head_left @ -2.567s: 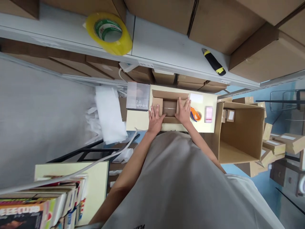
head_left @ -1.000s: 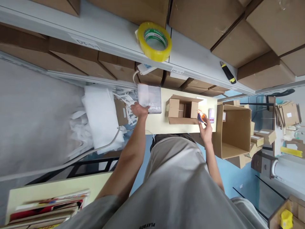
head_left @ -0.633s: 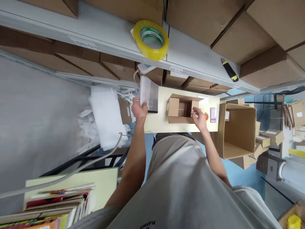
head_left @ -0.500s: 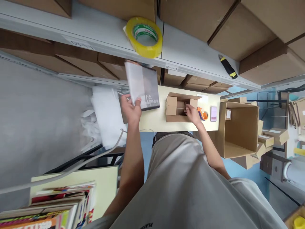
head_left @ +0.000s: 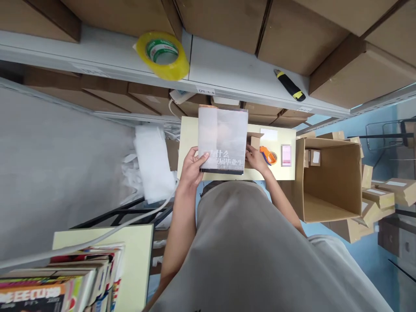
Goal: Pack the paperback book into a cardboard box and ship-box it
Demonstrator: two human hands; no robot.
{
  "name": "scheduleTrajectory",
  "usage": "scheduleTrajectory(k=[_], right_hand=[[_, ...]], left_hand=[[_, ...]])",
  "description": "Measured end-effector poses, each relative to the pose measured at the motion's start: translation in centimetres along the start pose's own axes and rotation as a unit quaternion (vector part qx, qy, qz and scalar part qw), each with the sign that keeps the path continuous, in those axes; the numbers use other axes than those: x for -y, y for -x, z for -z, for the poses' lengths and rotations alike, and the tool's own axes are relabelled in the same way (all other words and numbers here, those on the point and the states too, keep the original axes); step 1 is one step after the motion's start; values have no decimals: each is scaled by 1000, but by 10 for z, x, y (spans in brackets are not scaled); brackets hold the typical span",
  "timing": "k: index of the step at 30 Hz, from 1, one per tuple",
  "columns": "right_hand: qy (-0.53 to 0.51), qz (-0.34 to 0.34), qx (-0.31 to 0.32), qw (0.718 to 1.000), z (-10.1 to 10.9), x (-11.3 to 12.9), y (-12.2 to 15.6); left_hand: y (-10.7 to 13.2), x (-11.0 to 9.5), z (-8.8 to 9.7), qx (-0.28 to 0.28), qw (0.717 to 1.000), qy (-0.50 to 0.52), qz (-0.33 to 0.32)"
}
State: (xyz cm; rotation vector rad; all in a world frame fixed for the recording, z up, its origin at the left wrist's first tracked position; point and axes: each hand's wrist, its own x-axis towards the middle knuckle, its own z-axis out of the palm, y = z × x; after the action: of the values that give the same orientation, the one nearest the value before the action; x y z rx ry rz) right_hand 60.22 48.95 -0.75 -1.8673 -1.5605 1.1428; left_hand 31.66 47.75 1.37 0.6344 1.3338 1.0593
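Note:
A book (head_left: 223, 136) with a grey cover and pale lettering is held up over the table, in front of me. My left hand (head_left: 191, 169) grips its lower left corner, thumb across the front. Behind the book, an open cardboard box (head_left: 255, 141) is mostly covered; only its right end shows. My right hand (head_left: 256, 159) is closed at that end of the box, with bent fingertips close by the book's right edge and partly hidden. An orange tape dispenser (head_left: 268, 156) lies just right of this hand.
The pale table (head_left: 188, 130) also bears a pink-and-white pack (head_left: 286, 155). A large open carton (head_left: 331, 177) stands at right. Yellow tape (head_left: 164, 56) and a utility knife (head_left: 290, 85) lie on the shelf. White foam sheets (head_left: 154, 164) and stacked books (head_left: 87, 277) are at left.
My left hand has brought the book rightward, in front of the cardboard box, with its cover now facing me. The right hand stays at the box's right end.

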Motion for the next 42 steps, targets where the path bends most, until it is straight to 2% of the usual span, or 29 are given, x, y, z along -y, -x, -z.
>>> scheduleTrajectory(k=[3,7,12,15,20,24,29,33,38,42], right_hand=[[-37,-15,11,999,19,-12,10],[-71,-25,-7,997,42,-27,21],[-90,-39,-30,995,66,-48,26],[-92,-50,-29,994,70,-61,24],[-132,-44,-54,989,60,-77,17],[-153,-50,-60,985,55,-85,14],[-125,-53,-56,989,57,-91,10],[-92,-68,-60,992,58,-91,7],[-19,-55,-54,997,54,-87,12],[36,-31,-57,997,39,-84,14]], left_hand=[[4,-7,-17,15,999,-18,-24],[2,-22,-38,31,993,-63,-95],[-10,-31,-71,73,957,-177,-216],[-20,-23,-92,84,928,-254,-260],[-31,-7,-110,89,898,-353,-247],[-33,-5,-109,91,879,-407,-232],[-37,-4,-101,98,880,-414,-211],[-40,-5,-88,103,880,-414,-208],[-33,-24,-62,104,870,-436,-205],[-26,-48,-45,109,849,-471,-212]])
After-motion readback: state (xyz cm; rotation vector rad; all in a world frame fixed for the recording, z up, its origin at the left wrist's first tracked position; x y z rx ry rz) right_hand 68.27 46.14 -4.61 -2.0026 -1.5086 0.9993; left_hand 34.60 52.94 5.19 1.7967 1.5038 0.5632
